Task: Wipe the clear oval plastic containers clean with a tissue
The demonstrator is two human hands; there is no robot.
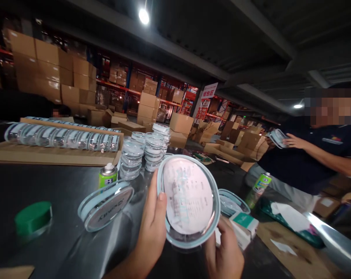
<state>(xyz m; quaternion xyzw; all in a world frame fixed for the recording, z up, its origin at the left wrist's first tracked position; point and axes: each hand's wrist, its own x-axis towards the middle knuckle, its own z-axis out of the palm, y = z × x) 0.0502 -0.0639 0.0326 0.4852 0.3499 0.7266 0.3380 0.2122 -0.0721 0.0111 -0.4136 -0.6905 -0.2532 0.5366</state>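
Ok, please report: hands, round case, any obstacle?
Left hand holding round case, right hand at lower edge. Case held up, facing camera. Green-white box beside right hand.

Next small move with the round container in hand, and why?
I'd probably tilt the round container slightly, letting the left hand carry it. That hand grips the left edge, thumb at the front, while the right hand is by the lower-right rim. The printed face points at the camera, but its text looks too blurred to read.
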